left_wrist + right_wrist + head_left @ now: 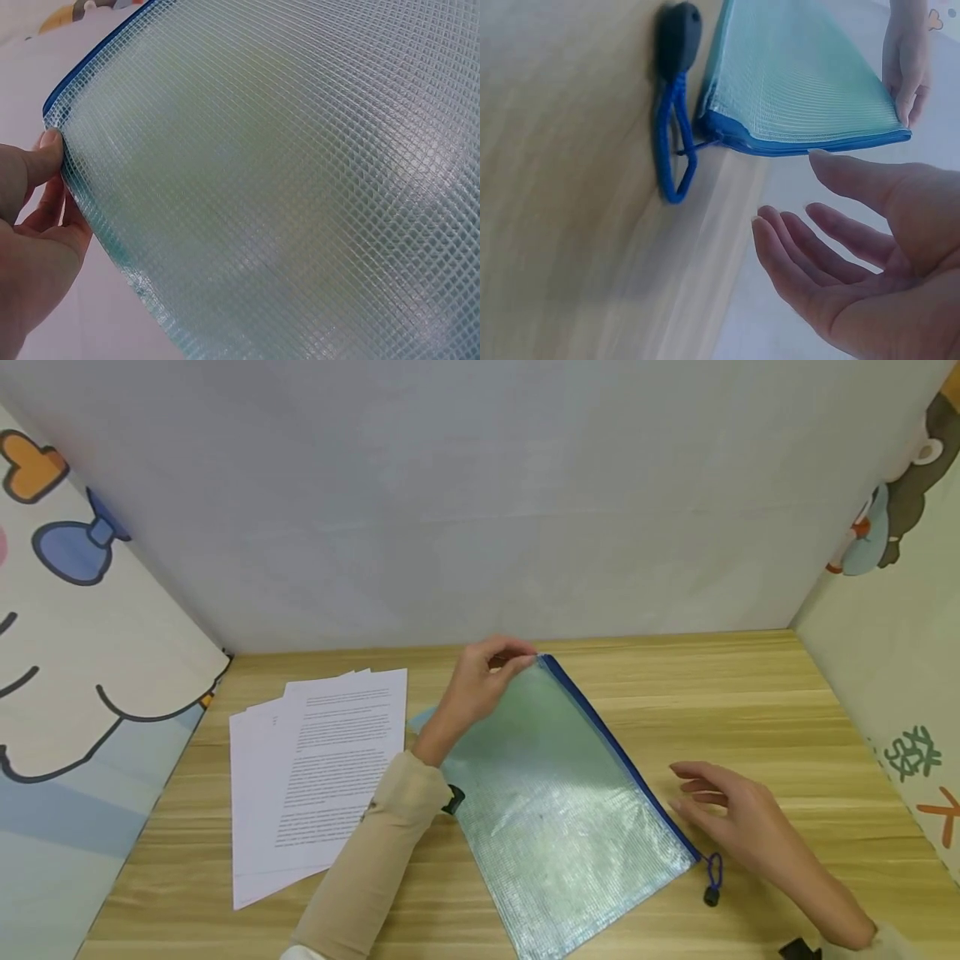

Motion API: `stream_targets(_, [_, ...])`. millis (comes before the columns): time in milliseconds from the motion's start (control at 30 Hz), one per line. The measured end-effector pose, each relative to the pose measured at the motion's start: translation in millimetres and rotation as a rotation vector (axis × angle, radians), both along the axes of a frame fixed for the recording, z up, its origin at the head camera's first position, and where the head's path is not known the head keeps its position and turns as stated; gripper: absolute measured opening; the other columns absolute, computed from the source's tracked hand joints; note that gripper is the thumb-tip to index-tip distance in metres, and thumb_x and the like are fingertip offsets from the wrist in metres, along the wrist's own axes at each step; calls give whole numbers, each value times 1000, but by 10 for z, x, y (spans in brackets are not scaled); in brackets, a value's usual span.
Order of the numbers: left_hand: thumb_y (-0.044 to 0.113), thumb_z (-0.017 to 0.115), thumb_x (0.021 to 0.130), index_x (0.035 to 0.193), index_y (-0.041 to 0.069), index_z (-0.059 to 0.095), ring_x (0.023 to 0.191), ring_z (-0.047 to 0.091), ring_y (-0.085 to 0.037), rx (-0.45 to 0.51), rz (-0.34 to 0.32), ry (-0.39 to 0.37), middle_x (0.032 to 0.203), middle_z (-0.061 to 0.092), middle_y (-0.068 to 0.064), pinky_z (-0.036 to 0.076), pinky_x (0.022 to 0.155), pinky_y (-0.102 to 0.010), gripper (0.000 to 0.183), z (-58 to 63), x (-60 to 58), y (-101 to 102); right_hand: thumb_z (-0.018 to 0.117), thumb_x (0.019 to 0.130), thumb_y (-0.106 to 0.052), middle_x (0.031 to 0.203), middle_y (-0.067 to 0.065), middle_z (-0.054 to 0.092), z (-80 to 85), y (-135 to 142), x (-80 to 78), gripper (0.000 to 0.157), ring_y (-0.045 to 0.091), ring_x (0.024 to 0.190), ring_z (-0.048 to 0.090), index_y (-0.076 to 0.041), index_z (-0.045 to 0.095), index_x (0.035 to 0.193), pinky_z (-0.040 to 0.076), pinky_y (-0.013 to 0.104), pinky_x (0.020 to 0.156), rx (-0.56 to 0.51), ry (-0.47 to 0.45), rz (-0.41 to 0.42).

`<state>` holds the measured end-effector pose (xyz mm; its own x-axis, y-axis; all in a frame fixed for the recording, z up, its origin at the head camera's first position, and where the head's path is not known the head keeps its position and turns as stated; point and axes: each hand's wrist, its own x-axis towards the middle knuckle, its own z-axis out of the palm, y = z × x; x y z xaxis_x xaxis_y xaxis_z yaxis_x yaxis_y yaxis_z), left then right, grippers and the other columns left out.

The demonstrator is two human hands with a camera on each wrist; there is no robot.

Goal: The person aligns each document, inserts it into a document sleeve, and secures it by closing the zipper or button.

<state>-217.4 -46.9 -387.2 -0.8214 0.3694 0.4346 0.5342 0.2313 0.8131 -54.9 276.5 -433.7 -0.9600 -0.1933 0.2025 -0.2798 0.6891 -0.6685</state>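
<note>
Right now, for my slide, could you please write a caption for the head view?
Left hand pinches a mesh pouch by one corner, right hand hovers near its zipper; printed papers lie nearby.

The pouch (570, 793) is looking like translucent plastic, its fine raised grid shining in glossy patches. The edge strip (621, 756) is appearing smoother, while the cord loop (661, 150) is looking woven and the toggle (678, 43) is resembling smooth, hard plastic. The paper sheets (341, 760) are appearing matt, the tabletop (750, 693) is showing smooth wood grain, and the sleeve (375, 852) is looking like matt cloth.
</note>
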Motion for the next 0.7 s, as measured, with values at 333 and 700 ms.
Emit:
stream_targets(333, [5, 66, 100, 109, -2, 74, 96, 69, -25, -2, -22, 13, 104, 72, -14, 57, 86, -29, 14, 33, 52, 39, 80, 88, 0, 122, 25, 68, 70, -137, -131, 44, 37, 98, 72, 4, 64, 128, 61, 38, 80, -64, 16, 10])
stream_targets(700, [5, 68, 98, 107, 0, 76, 90, 66, -20, -9, -51, 45, 101, 72, -12, 56, 78, -27, 12, 63, 99, 95, 78, 88, 2, 124, 28, 67, 109, -306, -315, 44, 42, 105, 69, 8, 63, 128, 58, 46, 85, -98, 24, 64])
